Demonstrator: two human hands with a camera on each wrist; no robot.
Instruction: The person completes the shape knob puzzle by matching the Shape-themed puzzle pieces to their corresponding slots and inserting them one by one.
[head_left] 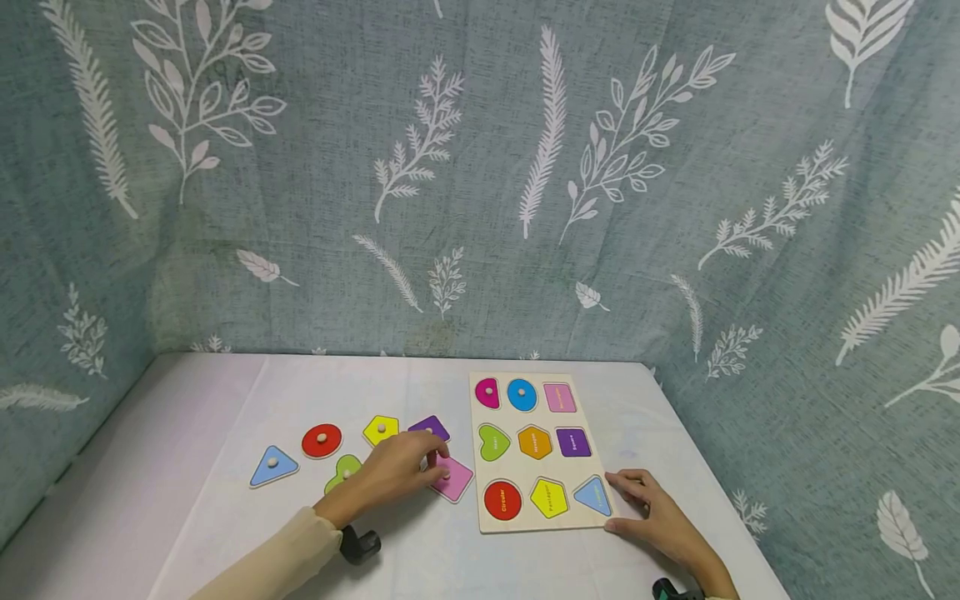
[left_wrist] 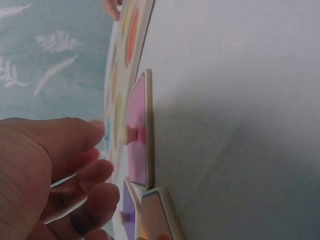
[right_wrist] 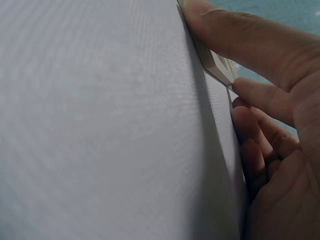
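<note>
At lower centre, your left hand (head_left: 397,468), fingers apart, hovers by the rectangular pink wooden piece (head_left: 459,480), likely light, stiff, best pinched by its knob (left_wrist: 131,135).

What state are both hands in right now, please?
Left hand: open, holding nothing, close to the knob of the pink rectangular puzzle piece.
Right hand: open, touching the wooden puzzle board at its edge.
</note>
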